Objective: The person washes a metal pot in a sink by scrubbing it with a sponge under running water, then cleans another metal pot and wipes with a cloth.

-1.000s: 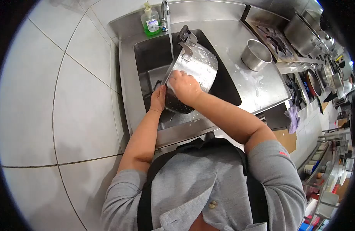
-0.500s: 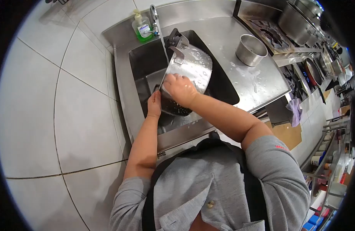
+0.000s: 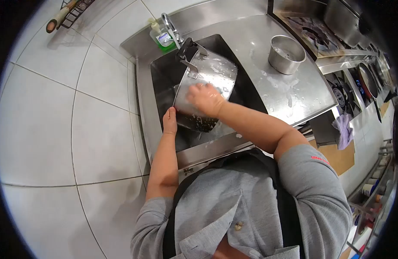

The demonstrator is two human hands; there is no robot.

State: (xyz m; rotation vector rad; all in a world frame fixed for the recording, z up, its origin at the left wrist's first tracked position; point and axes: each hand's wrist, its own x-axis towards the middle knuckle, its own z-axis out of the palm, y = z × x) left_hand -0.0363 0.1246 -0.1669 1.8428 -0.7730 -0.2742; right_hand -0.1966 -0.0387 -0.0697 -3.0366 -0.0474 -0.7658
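A large metal pot (image 3: pixel 216 71) with dark handles lies tilted on its side in the dark sink basin (image 3: pixel 164 77), its outer wall wet and foamy. My left hand (image 3: pixel 169 121) is closed on the pot's rim at the lower left. My right hand (image 3: pixel 205 99) rests against the pot's side with curled fingers, slightly blurred; whether something is under them cannot be made out. The faucet (image 3: pixel 171 28) stands behind the pot, beside a soap bottle (image 3: pixel 163 36) with green liquid.
A smaller metal pot (image 3: pixel 286 55) stands on the wet steel counter (image 3: pixel 281 95) right of the sink. Farther right are a stove (image 3: pixel 313 34), a purple cloth (image 3: pixel 343 131) and a pan (image 3: pixel 367 81). A wire rack (image 3: pixel 76 11) hangs at the upper left.
The view has shifted a little. The pot's handle end has moved toward the left, in front of the faucet, and my right hand has slid a little along its wall.
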